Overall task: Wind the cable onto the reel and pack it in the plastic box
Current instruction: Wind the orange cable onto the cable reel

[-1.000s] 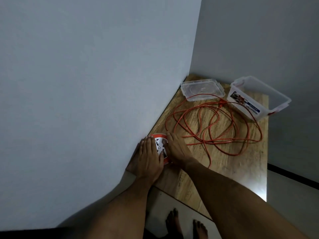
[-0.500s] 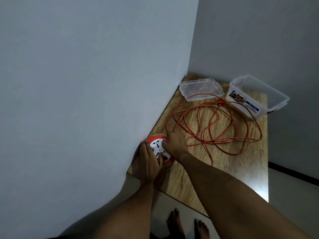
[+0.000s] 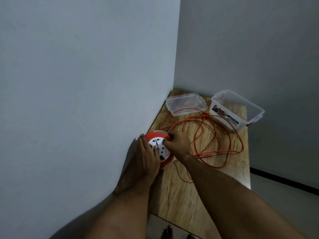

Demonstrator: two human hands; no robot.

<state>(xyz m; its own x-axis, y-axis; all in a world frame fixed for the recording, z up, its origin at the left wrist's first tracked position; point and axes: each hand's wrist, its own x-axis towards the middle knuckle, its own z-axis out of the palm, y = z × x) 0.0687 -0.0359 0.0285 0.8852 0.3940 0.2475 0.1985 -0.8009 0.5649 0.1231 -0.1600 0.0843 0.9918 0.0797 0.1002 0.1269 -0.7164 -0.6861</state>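
Observation:
An orange reel (image 3: pixel 156 135) with a white socket face lies on the wooden table top (image 3: pixel 174 192), close to the left wall. My left hand (image 3: pixel 146 157) grips its near left side, thumb on the socket face. On the reel's right rim rests my right hand (image 3: pixel 177 144), fingers closed around the edge. Loose orange cable (image 3: pixel 219 137) sprawls in loops to the right of the reel. A clear plastic box (image 3: pixel 253 112) stands open at the far right, with a printed label on its side.
The box's clear lid (image 3: pixel 185 104) lies flat in the far corner, left of the box. Grey walls close in on the left and behind. The table's right edge drops to the floor. Bare toes (image 3: pixel 166 233) show below the near edge.
Both hands have shifted on the reel, uncovering more of its orange rim and socket face; it now looks tilted up off the table. The cable loops look unchanged.

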